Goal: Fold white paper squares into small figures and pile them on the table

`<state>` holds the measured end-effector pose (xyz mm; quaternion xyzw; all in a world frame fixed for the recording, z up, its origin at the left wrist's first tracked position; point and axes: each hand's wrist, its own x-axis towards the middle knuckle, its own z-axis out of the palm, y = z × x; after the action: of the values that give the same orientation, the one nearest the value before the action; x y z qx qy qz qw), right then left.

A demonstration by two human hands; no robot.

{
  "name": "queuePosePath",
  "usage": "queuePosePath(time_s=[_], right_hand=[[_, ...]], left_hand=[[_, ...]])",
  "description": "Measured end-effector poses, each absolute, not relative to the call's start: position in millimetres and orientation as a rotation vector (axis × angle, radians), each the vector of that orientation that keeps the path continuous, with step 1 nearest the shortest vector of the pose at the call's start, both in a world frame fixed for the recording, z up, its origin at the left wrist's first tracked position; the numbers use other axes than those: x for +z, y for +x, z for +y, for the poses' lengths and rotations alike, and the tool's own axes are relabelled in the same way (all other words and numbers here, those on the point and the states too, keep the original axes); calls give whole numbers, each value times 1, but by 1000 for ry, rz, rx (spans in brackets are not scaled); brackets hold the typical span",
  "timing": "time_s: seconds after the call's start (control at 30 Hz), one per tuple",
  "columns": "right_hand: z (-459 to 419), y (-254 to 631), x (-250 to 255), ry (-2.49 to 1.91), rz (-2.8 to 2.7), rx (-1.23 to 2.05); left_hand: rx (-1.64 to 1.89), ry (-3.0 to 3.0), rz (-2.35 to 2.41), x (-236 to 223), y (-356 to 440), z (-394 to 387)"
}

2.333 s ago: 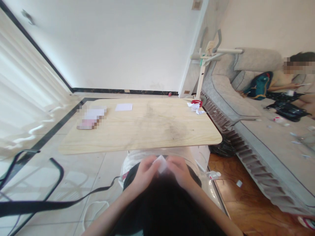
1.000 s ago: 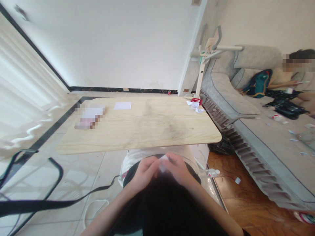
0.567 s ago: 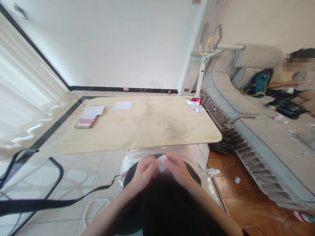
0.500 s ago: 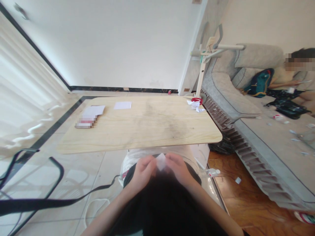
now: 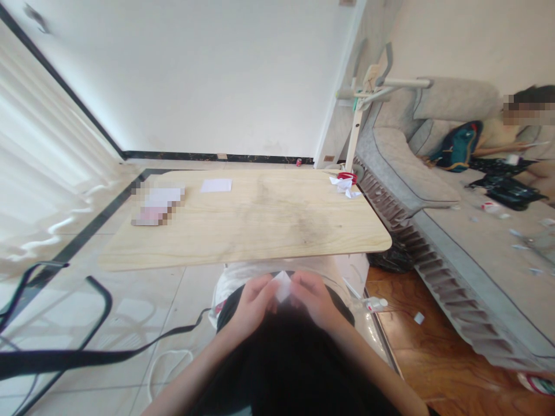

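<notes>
A small folded white paper [image 5: 283,286] is pinched between my left hand [image 5: 254,300] and my right hand [image 5: 313,298], close to my body and below the near edge of the wooden table [image 5: 260,237]. Both hands have their fingers closed on the paper. My dark hair hides the lower part of the hands and the paper.
On the table lie a white sheet [image 5: 216,185], a blurred stack [image 5: 156,205] at the left, and crumpled white paper beside a red item [image 5: 344,185] at the far right corner. A grey sofa [image 5: 433,196] with another person stands to the right. Black straps [image 5: 65,346] cross the floor at left.
The paper has shifted slightly between my fingers; the hands stay in the same place under the table edge.
</notes>
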<state>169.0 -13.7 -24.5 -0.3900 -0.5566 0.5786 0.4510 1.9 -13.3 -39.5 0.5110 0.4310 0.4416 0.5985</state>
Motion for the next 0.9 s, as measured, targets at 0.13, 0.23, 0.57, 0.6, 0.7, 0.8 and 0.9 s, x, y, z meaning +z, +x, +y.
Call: queuePosePath(time_s=[0.13, 0.23, 0.57, 0.6, 0.7, 0.8, 0.9], right_hand=[[-14, 168, -23, -936, -1375, 1441], [-13, 168, -28, -923, -1331, 1463], [-9, 171, -29, -971, -1414, 1424], [-10, 170, -28, -977, -1435, 1388], [-11, 169, -26, -1003, -1420, 1310], [-11, 168, -25, -1033, -1390, 1267], [-10, 168, -25, -1041, -1348, 1287]], left_hand=[[1026, 1094, 956, -39, 2, -15], [1027, 1100, 934, -38, 2, -16], [858, 1451, 1029, -16, 3, -19], [841, 1486, 1034, -15, 3, -19], [841, 1488, 1038, -13, 3, -19], [786, 1439, 1041, -11, 5, -19], [751, 1438, 1036, -10, 5, -19]])
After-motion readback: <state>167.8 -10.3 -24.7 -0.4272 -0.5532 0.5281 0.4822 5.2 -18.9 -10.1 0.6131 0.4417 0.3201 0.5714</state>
